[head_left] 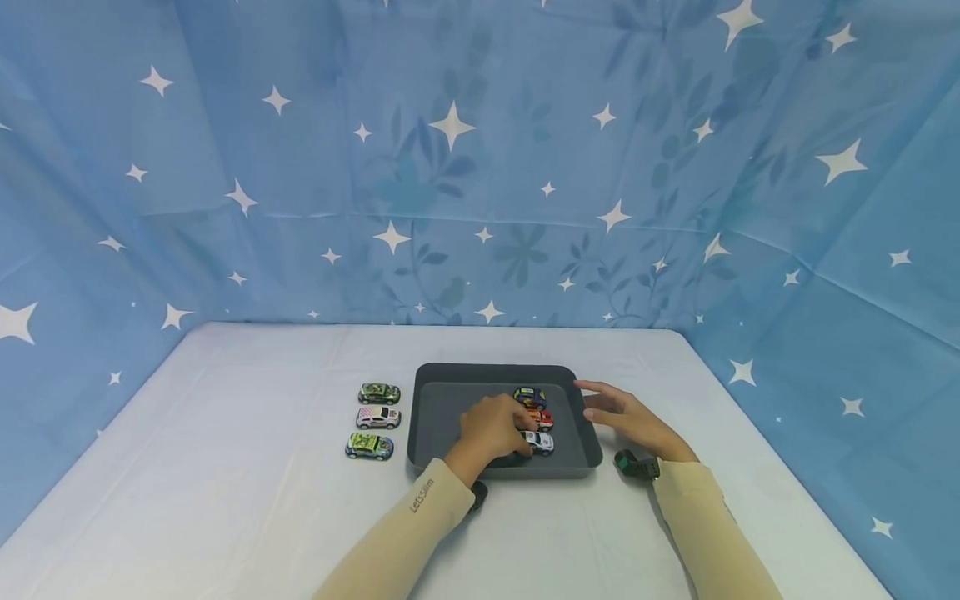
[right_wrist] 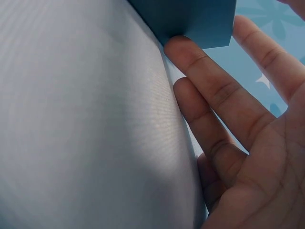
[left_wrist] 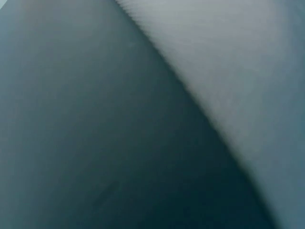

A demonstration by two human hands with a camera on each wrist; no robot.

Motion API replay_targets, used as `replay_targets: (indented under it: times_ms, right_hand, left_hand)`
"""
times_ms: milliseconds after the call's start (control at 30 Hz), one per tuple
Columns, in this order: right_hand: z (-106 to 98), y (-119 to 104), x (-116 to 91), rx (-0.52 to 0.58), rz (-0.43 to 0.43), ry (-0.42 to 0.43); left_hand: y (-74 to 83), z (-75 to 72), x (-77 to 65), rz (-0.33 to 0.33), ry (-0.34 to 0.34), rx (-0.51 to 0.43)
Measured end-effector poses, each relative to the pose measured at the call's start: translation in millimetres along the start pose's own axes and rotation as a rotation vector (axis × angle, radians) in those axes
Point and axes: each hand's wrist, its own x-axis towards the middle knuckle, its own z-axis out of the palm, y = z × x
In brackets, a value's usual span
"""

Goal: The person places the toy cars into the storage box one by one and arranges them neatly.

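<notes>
A dark grey tray (head_left: 450,472) holds a blue toy car (head_left: 530,397), a red toy car (head_left: 542,418) and a white toy car (head_left: 540,442), lined up on its right side. My left hand (head_left: 491,429) reaches in over the near wall, its thumb and fingers pinching the left end of the white car. Outside the tray's right wall, my right hand (head_left: 628,418) has its fingers extended, fingertips at the rim. The right wrist view shows those fingers (right_wrist: 214,86) against the tray's corner (right_wrist: 200,28). The left wrist view is filled by the blurred tray wall (left_wrist: 119,119).
Left of the tray, a green camouflage toy car (head_left: 378,393), a white and pink toy car (head_left: 378,417) and a yellow-green toy car (head_left: 369,446) stand in a column on the white table (head_left: 225,467). A blue star-patterned curtain (head_left: 450,183) hangs behind.
</notes>
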Motion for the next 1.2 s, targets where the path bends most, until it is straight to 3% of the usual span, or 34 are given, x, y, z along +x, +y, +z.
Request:
replay_targets:
  times_ms: [467,767,1000,1200]
  right_hand:
    - [-0.8,-1.3,1.2,-0.002,-0.002,-0.001]
    - [-0.2,-2.5,-0.4,-0.002,0.003,-0.005]
    - [0.5,-3.4,0.2,-0.002,0.007,-0.001]
    - [0.8,-2.2,0.6,0.002,0.012,0.007]
  left_hand:
    - [3.2,-11.4,-4.5,0.009,-0.019,-0.025]
    - [4.6,-23.5,-14.7,0.028,-0.008,-0.048]
    - [-2.4,-40.6,-23.3,0.095,0.01,-0.107]
    - [-10.0,-52.6,-26.0,0.17,-0.017,-0.172]
